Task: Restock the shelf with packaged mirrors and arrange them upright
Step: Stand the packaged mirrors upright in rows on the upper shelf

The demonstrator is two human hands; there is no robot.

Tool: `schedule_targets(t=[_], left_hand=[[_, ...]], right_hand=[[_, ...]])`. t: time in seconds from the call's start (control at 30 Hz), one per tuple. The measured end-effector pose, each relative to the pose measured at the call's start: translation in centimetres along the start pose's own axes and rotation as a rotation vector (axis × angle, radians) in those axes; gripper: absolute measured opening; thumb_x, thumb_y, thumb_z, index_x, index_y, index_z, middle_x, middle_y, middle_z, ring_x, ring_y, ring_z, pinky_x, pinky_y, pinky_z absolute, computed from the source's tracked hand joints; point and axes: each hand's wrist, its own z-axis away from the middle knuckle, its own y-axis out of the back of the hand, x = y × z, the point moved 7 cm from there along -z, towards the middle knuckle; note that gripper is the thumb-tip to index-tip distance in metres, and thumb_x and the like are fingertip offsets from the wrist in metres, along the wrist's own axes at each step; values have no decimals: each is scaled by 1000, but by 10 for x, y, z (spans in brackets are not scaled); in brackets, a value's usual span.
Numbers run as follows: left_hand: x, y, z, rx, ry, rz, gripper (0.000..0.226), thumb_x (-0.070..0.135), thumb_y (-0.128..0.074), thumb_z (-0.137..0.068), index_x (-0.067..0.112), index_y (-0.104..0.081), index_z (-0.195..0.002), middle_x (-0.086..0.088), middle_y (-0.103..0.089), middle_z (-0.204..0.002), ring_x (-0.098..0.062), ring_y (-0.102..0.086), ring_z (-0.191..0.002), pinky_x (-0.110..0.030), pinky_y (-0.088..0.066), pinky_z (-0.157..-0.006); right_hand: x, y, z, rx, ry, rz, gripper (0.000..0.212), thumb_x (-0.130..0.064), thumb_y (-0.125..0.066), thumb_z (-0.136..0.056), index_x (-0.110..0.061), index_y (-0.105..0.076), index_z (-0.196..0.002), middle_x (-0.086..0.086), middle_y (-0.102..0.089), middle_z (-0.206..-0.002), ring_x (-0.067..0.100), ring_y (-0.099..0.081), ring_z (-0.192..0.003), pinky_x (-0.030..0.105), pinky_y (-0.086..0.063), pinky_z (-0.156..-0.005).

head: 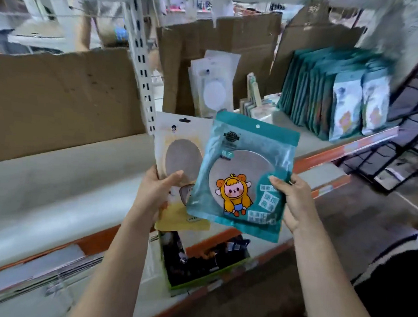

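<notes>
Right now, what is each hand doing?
Left hand: grips the cream mirror packet.
Right hand: grips the teal mirror packet.

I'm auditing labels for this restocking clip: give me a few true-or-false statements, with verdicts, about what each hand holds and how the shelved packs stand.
1. The right hand grips a teal mirror pack. True.
2. The left hand holds nothing. False: the left hand grips a cream mirror pack.
3. The teal mirror pack overlaps the cream mirror pack, in front of it. True.
4. The teal packs on the shelf lie flat in a pile. False: the row of teal packs stands upright on the shelf.
</notes>
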Motion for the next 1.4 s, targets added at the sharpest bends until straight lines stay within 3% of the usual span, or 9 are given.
schedule_targets(t=[0.17,0.33,0.47,0.63,0.83,1.0,1.07,1.2,1.4], left_hand=[[-4,-67,-6,-13,20,-3,24,14,-70,-82,18,-57,-101,-11,-69,-92,-32,-61,-80,-58,-49,-79],[3,-115,-29,13,-45,-14,31,18,-69,-83,31,-52,-105,-4,-67,-97,-19,-58,-66,-23,-43,-43],[14,-142,-63,54,-128,-8,30,11,-65,-85,27,-55,-108,4,-67,-94,-16,-63,-77,-30,-47,-60],[20,-173,-119,105,-153,-2,22,14,-64,-86,32,-54,-92,7,-58,-79,-7,-50,-56,-18,-34,-41],[29,-192,-184,313,-241,-28,28,14,-66,-84,26,-53,-106,4,-61,-97,-18,-57,-87,-33,-46,-71],[26,-205,-200,492,-271,-194,24,13,-68,-84,7,-52,-101,3,-53,-88,-14,-50,-83,-9,-39,-64],[16,-199,-203,604,-206,-305,37,23,-73,-79,2,-46,-94,-7,-49,-86,-22,-46,-82,-21,-41,-70],[23,-185,-215,739,-267,-450,76,31,-83,-63,10,-43,-125,-14,-50,-116,-32,-47,-108,-43,-40,-95],[20,-189,-203,805,-284,-529,88,31,-84,-62,18,-36,-134,-14,-46,-124,-35,-46,-112,-50,-37,-100]], right_hand=[[-17,55,-20,44,2,-40,13,5,-61,-83,-5,-60,-92,6,-69,-74,17,-67,-62,29,-57,-57],[-30,91,-48,68,30,-70,12,5,-59,-83,-5,-59,-90,1,-70,-66,14,-67,-59,27,-56,-53],[-36,109,-81,101,24,-86,12,5,-61,-82,-6,-59,-89,2,-69,-67,15,-67,-59,29,-57,-54],[-49,113,-146,108,21,-47,15,4,-61,-81,-5,-58,-93,7,-67,-79,14,-67,-59,30,-57,-57],[-83,83,-234,-29,40,26,20,6,-58,-83,-11,-59,-93,2,-71,-80,14,-68,-65,28,-56,-59],[-88,78,-275,-79,24,-78,34,-2,-70,-62,-8,-60,-94,0,-72,-72,16,-68,-63,29,-55,-54],[-87,71,-283,-131,13,-85,43,-8,-72,-54,-6,-60,-95,1,-71,-72,17,-68,-63,29,-55,-54],[-85,57,-300,-186,-19,-58,52,-15,-77,-49,-6,-62,-98,3,-71,-77,18,-68,-67,29,-55,-57],[-81,57,-313,-274,-65,-12,29,-3,-67,-73,-4,-61,-101,6,-70,-83,21,-68,-72,29,-57,-60]])
